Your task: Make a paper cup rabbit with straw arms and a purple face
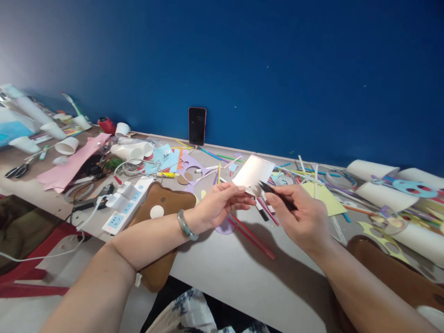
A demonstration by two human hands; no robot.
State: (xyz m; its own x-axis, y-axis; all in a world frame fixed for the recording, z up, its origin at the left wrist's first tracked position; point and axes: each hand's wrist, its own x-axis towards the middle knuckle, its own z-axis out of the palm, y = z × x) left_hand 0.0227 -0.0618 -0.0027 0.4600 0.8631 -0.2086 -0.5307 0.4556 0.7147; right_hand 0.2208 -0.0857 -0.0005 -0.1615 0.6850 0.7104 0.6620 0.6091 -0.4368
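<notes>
My left hand, with a green bangle at the wrist, is turned partly palm up. Its thumb and fingers pinch a small white piece, whose shape is hard to make out. My right hand is closed around a slim black pointed tool; its tip is near the white piece, and the fingers hide most of it. Just beyond both hands appears a white paper tube or curled sheet; whether it is held, I cannot tell. Below the hands lie black-and-white markers and red sticks.
A phone leans on the blue wall. At left are a power strip with cables, pink paper, paper cups and scissors. White paper tubes lie at right. Brown cushions overlap the table's front edge.
</notes>
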